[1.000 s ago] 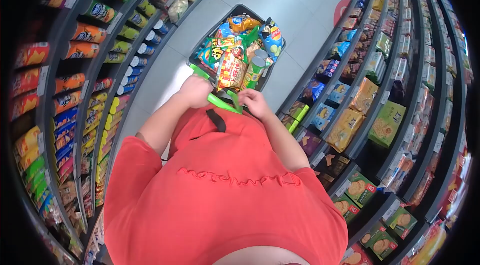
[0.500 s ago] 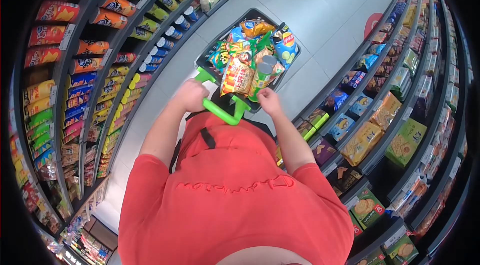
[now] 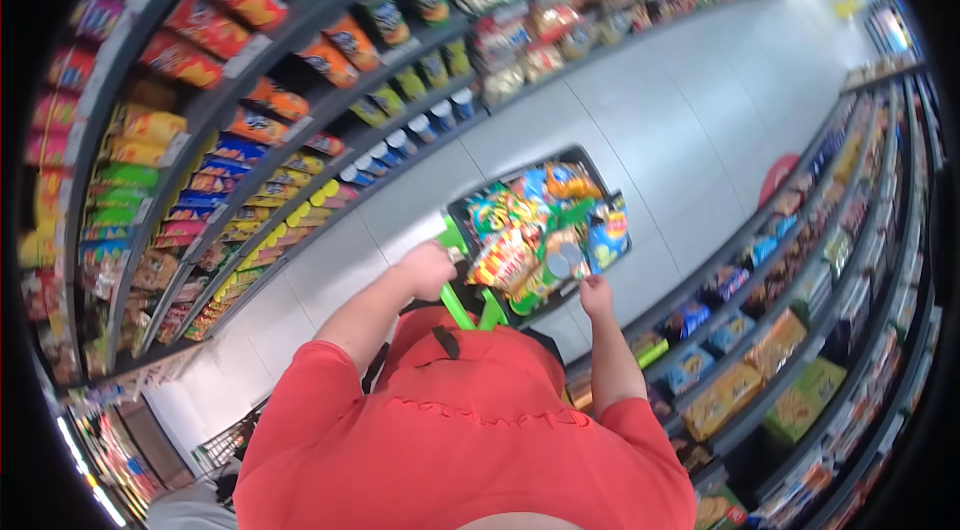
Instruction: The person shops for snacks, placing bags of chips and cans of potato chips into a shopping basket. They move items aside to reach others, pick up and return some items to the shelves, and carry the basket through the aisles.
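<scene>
My left hand (image 3: pixel 427 268) is wrapped round the green handle (image 3: pixel 457 307) of a dark basket. Snack packs fill the basket (image 3: pixel 606 162), among them a red and yellow bag (image 3: pixel 504 260), an orange bag (image 3: pixel 571 181) and a blue bag (image 3: pixel 608 235). A green can (image 3: pixel 533 291) with a clear lid leans at the basket's near side. Beside the basket's near right corner is my right hand (image 3: pixel 597 295), its fingers drawn together near the blue bag; whether anything is between them is too small to tell.
Shelves of chips and canned snacks (image 3: pixel 300 120) curve along the left. More shelves with boxed and bagged snacks (image 3: pixel 725 400) line the right. Grey floor tiles (image 3: pixel 690 110) run between them. Part of a person in grey (image 3: pixel 190 508) shows at the lower left.
The view has turned, so the basket and both hands appear lower and further right. A grey-clothed person has come into view at the lower left. My left hand still grips the handle.
</scene>
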The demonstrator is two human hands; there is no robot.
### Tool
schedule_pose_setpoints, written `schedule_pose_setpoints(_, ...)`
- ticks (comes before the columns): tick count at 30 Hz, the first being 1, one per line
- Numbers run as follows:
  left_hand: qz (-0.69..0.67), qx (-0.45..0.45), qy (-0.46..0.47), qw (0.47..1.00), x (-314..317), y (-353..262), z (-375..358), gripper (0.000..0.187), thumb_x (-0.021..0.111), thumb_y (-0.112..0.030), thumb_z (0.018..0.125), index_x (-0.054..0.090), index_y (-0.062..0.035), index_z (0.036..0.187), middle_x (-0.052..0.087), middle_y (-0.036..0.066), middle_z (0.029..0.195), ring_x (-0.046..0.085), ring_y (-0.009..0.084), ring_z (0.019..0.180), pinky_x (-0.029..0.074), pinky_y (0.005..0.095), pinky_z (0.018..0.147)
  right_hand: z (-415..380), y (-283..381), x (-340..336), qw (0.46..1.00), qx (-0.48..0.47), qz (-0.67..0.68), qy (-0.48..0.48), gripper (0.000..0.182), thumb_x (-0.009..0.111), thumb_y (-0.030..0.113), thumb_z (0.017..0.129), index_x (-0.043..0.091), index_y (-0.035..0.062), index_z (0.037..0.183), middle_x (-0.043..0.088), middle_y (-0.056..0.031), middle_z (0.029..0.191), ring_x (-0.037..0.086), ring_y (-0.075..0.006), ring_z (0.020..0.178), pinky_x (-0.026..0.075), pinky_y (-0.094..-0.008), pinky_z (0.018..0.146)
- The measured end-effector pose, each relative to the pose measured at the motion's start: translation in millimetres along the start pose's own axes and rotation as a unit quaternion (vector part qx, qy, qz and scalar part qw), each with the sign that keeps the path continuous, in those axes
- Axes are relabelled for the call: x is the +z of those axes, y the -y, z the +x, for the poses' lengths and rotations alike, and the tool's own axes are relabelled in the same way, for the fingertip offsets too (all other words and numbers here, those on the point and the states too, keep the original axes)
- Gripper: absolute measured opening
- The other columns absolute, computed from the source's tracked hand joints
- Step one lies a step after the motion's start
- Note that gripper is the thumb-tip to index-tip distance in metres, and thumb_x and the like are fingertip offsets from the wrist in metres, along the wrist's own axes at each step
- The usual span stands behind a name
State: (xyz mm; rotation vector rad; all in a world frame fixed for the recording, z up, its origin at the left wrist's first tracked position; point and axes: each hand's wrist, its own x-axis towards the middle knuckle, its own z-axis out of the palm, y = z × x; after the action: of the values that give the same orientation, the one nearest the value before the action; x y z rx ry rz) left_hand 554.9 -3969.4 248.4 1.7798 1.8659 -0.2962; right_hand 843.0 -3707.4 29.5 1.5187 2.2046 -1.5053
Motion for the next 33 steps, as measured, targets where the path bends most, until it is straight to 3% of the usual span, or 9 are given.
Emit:
schedule_pose_setpoints(5, 0.010, -0.016, 0.000, 1.000, -3, 1, 0, 0.013, 0.069, -0.021, 0.057, 0.071, -0.0127, 0.067, 0.068, 0.010, 0.072, 0.067, 0.0316, 0.077, 0.051, 0.0425, 0.078, 9, 59, -8, 0.998, -0.004, -0.045, -0.051, 0.047, 0.070, 0.028, 0.081, 0.062, -0.0021, 0.115, 0.069, -0.0226, 0.100, 0.068, -0.0371, 0.097, 0.052, -0.0444, 0.088)
schedule_pose_setpoints(7, 0.014, -0.032, 0.016, 0.999, 4, 2, 3, 0.013, 0.069, -0.020, 0.059, 0.072, -0.0135, 0.070, 0.069, 0.009, 0.074, 0.068, 0.0304, 0.079, 0.052, 0.0416, 0.078, 5, 78, 2, 0.974, -0.067, -0.147, -0.160, 0.050, 0.071, 0.028, 0.079, 0.059, -0.0012, 0.118, 0.063, -0.0262, 0.109, 0.062, -0.0424, 0.104, 0.050, -0.0467, 0.091)
schedule_pose_setpoints(12, 0.022, -0.043, 0.015, 0.999, -6, -1, 2, 0.013, 0.069, -0.018, 0.062, 0.073, -0.0126, 0.073, 0.071, 0.010, 0.078, 0.069, 0.0294, 0.084, 0.052, 0.0401, 0.081, -45, 134, 34, 0.944, -0.258, -0.094, -0.182, 0.048, 0.071, 0.022, 0.075, 0.056, -0.0012, 0.114, 0.057, -0.0252, 0.110, 0.055, -0.0435, 0.103, 0.045, -0.0504, 0.092)
schedule_pose_setpoints(14, 0.015, -0.060, 0.021, 0.998, -18, 1, -3, 0.014, 0.068, -0.016, 0.066, 0.073, -0.0118, 0.079, 0.072, 0.010, 0.084, 0.070, 0.0279, 0.089, 0.053, 0.0392, 0.082, -58, 152, 48, 0.947, -0.311, -0.065, -0.039, 0.037, 0.071, 0.021, 0.076, 0.060, 0.0005, 0.105, 0.063, -0.0160, 0.087, 0.061, -0.0363, 0.087, 0.051, -0.0444, 0.081)
schedule_pose_setpoints(15, 0.014, -0.072, 0.036, 0.997, -28, 1, -6, 0.016, 0.068, -0.014, 0.069, 0.074, -0.0114, 0.084, 0.073, 0.010, 0.091, 0.070, 0.0261, 0.094, 0.053, 0.0383, 0.083, -89, 181, 45, 0.976, -0.202, 0.039, 0.068, 0.031, 0.069, 0.017, 0.080, 0.061, 0.0007, 0.105, 0.067, -0.0115, 0.085, 0.066, -0.0252, 0.082, 0.053, -0.0370, 0.076)
schedule_pose_setpoints(17, 0.020, -0.072, 0.030, 0.997, -45, 2, -15, 0.018, 0.069, -0.015, 0.070, 0.074, -0.0111, 0.087, 0.073, 0.009, 0.093, 0.070, 0.0253, 0.096, 0.054, 0.0372, 0.082, -89, 184, 58, 0.931, -0.212, 0.086, 0.285, 0.028, 0.068, 0.015, 0.088, 0.063, 0.0015, 0.113, 0.070, -0.0058, 0.095, 0.065, -0.0119, 0.088, 0.053, -0.0282, 0.079)
schedule_pose_setpoints(21, 0.025, -0.095, 0.058, 0.993, -39, 24, -17, 0.020, 0.070, -0.016, 0.071, 0.076, -0.0109, 0.090, 0.074, 0.009, 0.095, 0.070, 0.0242, 0.096, 0.054, 0.0367, 0.083, -84, 205, 80, 0.864, -0.156, 0.141, 0.458, 0.040, 0.067, 0.019, 0.093, 0.057, -0.0014, 0.126, 0.068, -0.0067, 0.103, 0.064, -0.0126, 0.096, 0.051, -0.0275, 0.083)
schedule_pose_setpoints(25, 0.022, -0.100, 0.041, 0.994, -33, 55, -23, 0.020, 0.070, -0.015, 0.071, 0.076, -0.0104, 0.090, 0.074, 0.009, 0.094, 0.071, 0.0250, 0.095, 0.053, 0.0383, 0.085, -72, 227, 91, 0.858, -0.144, 0.121, 0.477, 0.037, 0.060, 0.017, 0.097, 0.056, 0.0012, 0.130, 0.066, -0.0042, 0.107, 0.061, -0.0105, 0.099, 0.048, -0.0251, 0.088)
schedule_pose_setpoints(33, -0.018, -0.134, -0.009, 0.991, -29, 70, -31, 0.023, 0.071, -0.025, 0.072, 0.075, -0.0089, 0.088, 0.073, 0.012, 0.093, 0.071, 0.0263, 0.091, 0.053, 0.0398, 0.082, -55, 248, 114, 0.883, -0.220, -0.020, 0.414, 0.047, 0.066, 0.032, 0.093, 0.059, 0.0040, 0.130, 0.068, -0.0056, 0.107, 0.062, -0.0150, 0.100, 0.049, -0.0287, 0.088)
